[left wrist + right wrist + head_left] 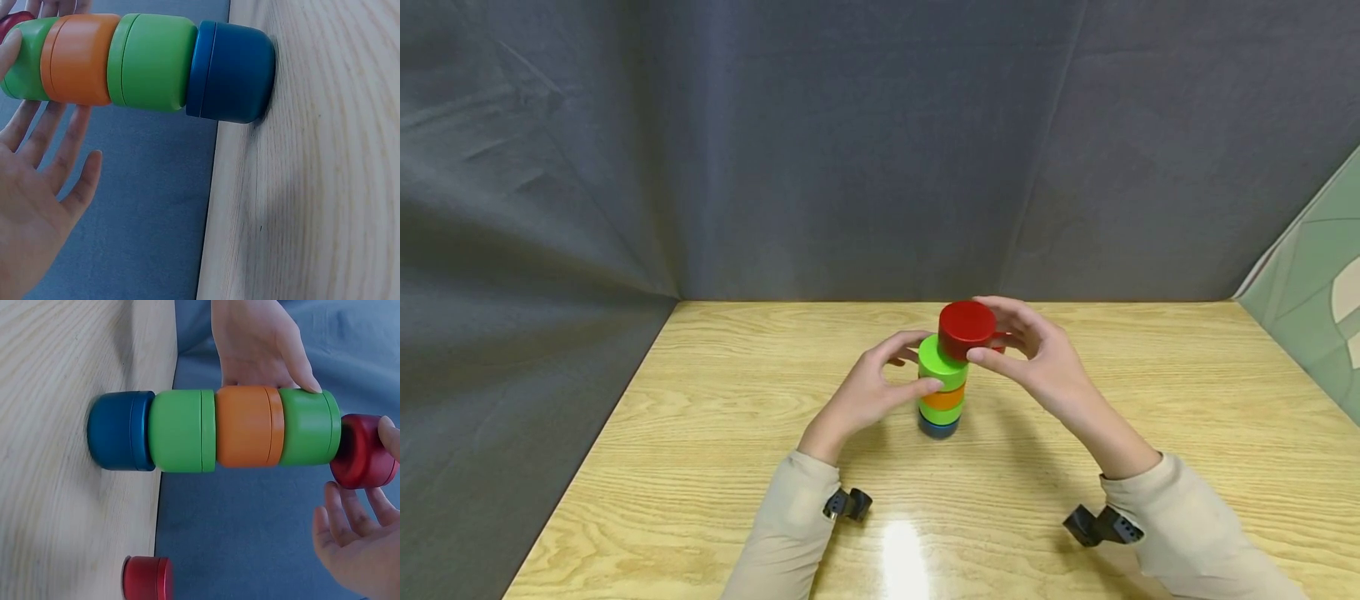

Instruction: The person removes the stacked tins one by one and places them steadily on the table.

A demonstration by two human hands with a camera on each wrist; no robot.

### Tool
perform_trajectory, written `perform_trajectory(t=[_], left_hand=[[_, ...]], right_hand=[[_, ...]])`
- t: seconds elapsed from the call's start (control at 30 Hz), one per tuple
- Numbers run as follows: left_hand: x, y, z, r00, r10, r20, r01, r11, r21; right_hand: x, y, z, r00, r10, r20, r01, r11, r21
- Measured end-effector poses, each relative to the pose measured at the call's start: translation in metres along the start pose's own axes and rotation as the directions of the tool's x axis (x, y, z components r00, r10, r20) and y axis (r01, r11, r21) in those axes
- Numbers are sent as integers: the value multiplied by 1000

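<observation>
A stack of round lidded canisters stands upright on the table: a dark blue canister at the bottom, a green canister on it, an orange canister above that, and another green canister on top. My left hand holds this top green canister between thumb and fingers. With thumb and fingertips, my right hand grips a red canister. It is slightly tilted at the stack's top, off to the right of the green lid.
A second red canister stands on the wooden table, mostly hidden behind my right hand in the head view. Dark grey cloth hangs along the table's back and left. A green patterned surface shows at right.
</observation>
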State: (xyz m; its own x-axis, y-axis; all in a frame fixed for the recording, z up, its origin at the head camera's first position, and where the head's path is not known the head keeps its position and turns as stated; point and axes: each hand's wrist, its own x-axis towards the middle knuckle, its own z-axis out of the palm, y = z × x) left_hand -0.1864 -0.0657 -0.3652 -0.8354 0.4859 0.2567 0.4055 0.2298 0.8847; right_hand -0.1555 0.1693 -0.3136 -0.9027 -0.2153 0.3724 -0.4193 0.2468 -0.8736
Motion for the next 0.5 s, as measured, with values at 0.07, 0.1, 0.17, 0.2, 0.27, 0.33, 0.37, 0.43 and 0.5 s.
perform_trajectory(t=[0.07, 0.1, 0.17, 0.2, 0.27, 0.33, 0.37, 0.43, 0.5], left_hand=[[0, 0, 0, 1000, 2, -1, -2, 1000, -1], [0, 0, 0, 1000, 3, -2, -3, 1000, -2], [0, 0, 0, 1000, 3, -4, -3, 1000, -3], [0, 0, 0, 1000, 2, -5, -2, 1000, -2], [0, 0, 0, 1000, 1, -7, -1, 1000, -3], [0, 0, 0, 1000, -2, -7, 2, 1000, -3], [0, 0, 0, 1000, -4, -7, 4, 1000, -3], [0, 0, 1, 1000, -5, -6, 5, 1000, -5], [0, 0, 1, 1000, -7, -6, 7, 1000, -5]], right_hand=[[0, 1, -2, 1000, -5, -5, 5, 1000, 1], [0, 2, -3, 1000, -5, -7, 5, 1000, 0], [0, 3, -5, 1000, -3, -8, 2, 1000, -5], [0, 4, -6, 1000, -1, -9, 1, 1000, -5], [0, 5, -8, 1000, 3, -10, -3, 1000, 1], [-1, 7, -10, 1000, 4, -12, -4, 1000, 6], [-1, 7, -11, 1000, 5, -13, -5, 1000, 9], [-2, 9, -13, 1000, 8, -18, -8, 1000, 11], [-3, 10, -15, 1000, 13, -22, -13, 1000, 9]])
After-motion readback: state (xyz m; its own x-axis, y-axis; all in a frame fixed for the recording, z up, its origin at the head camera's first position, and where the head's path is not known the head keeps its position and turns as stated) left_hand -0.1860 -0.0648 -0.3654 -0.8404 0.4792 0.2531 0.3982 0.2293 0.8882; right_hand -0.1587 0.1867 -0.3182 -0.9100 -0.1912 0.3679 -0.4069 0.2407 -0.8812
